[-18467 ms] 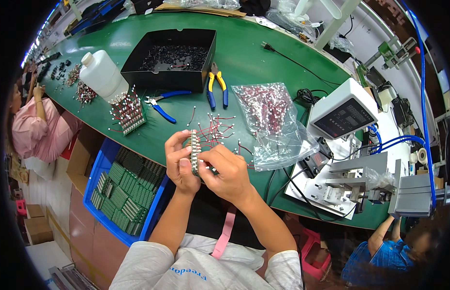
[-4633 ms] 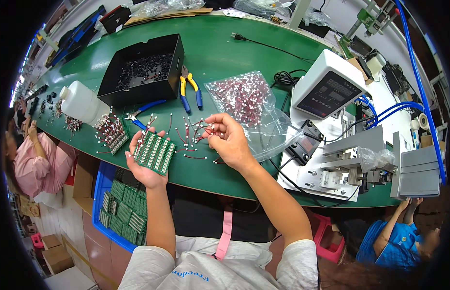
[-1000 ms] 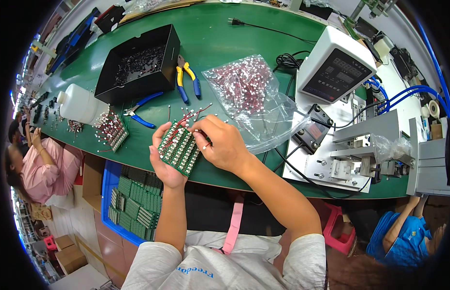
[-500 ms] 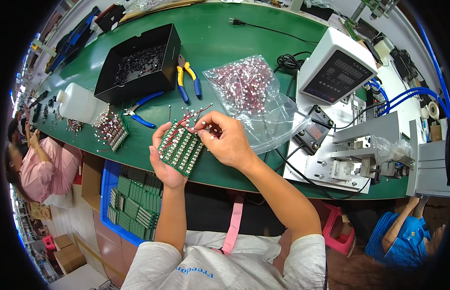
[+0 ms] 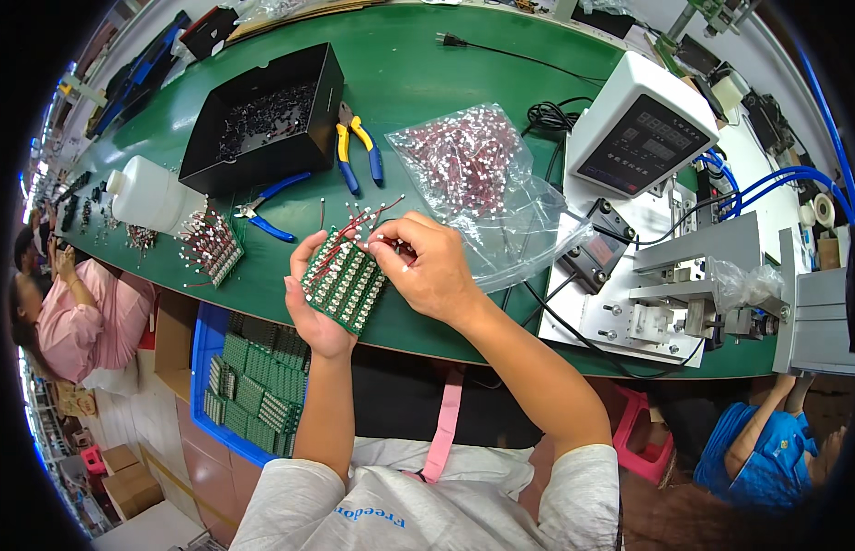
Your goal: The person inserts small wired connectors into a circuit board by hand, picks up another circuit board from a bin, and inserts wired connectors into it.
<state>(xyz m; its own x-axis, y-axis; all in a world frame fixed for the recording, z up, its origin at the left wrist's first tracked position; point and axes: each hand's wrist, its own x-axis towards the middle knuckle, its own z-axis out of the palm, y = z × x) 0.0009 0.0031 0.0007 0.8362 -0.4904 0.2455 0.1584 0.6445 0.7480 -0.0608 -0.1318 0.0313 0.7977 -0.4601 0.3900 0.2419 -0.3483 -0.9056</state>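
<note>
Pinching a small red-legged part (image 5: 383,241) between thumb and fingertips, the right hand (image 5: 427,266) sits curled over the top edge of a green circuit board (image 5: 347,280). Fingers closed on the part; its white tip touches the board's upper corner. Left hand (image 5: 308,308) cups the board from below and from its left side, thumb up along the near edge, fingers hidden behind it. Board held tilted, just above the near edge of the green table (image 5: 464,64).

Loose parts of the same kind (image 5: 359,216) lie on the table just beyond the board. Clear plastic bag (image 5: 483,184) of more parts just to the right of the right hand. Blue-handled pliers (image 5: 267,202) and yellow-and-blue pliers (image 5: 354,151) further out, beside a black tray (image 5: 262,119). Second board with parts standing in it (image 5: 212,248) to the left, near a white bottle (image 5: 152,195). Blue crate (image 5: 207,367) of boards below the table edge.
</note>
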